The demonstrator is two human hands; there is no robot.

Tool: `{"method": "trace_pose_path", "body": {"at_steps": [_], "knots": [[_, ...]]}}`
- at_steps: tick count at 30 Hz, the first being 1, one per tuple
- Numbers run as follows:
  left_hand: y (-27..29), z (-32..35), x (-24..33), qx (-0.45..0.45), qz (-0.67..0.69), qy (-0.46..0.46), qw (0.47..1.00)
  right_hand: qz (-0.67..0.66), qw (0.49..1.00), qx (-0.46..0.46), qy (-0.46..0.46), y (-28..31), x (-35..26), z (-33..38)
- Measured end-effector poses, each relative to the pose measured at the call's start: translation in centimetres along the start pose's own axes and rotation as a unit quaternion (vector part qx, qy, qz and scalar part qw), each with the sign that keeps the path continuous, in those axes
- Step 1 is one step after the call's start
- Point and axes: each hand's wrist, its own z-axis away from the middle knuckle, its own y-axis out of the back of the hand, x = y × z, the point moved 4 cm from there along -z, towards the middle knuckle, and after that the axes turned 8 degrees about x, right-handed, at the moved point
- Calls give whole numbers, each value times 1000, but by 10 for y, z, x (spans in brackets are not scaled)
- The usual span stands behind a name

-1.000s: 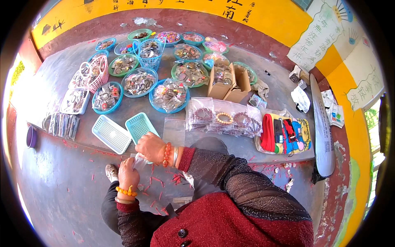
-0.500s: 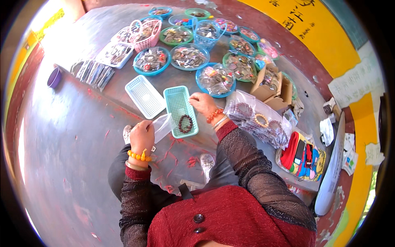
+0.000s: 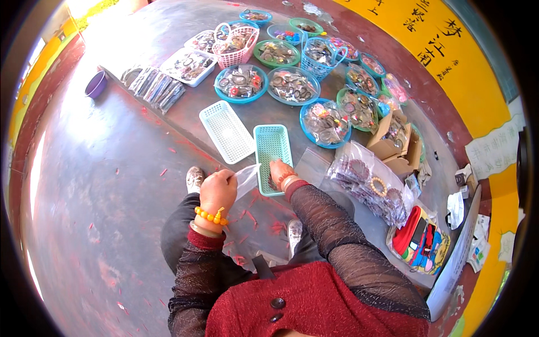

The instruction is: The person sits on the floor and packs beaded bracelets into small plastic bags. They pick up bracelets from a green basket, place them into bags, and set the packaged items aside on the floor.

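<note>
My left hand (image 3: 219, 194) is closed on a clear plastic bag (image 3: 247, 178), held by its edge beside the near end of a light green plastic basket (image 3: 261, 147). Inside that basket, my right hand (image 3: 282, 170) reaches down with its fingers curled. Their tips are hidden, so I cannot tell what they grip. Part of a dark bead bracelet (image 3: 272, 182) shows beneath the right hand, which covers the rest. A white plastic basket (image 3: 227, 132) stands just left of the green one.
Bowls and baskets of bagged trinkets crowd the far side, among them a blue bowl (image 3: 306, 121). At right are an open cardboard box (image 3: 387, 143), a stack of bagged bracelets (image 3: 365, 177) and a colourful pouch (image 3: 418, 241). A purple bowl (image 3: 96, 85) is far left.
My right hand has gone down into the green basket, over the dark bracelet. The left hand still holds the bag. A flat clear bag now shows right of the basket. The view has shifted.
</note>
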Motion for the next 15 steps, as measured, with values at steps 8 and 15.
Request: {"method": "trace_pose_path", "body": {"at_steps": [8, 15], "knots": [[-12, 1, -5, -18, 28, 11, 999, 520, 787, 77, 323, 10, -24, -6], [-19, 3, -4, -17, 5, 15, 1000, 465, 806, 61, 361, 30, -25, 7]]}}
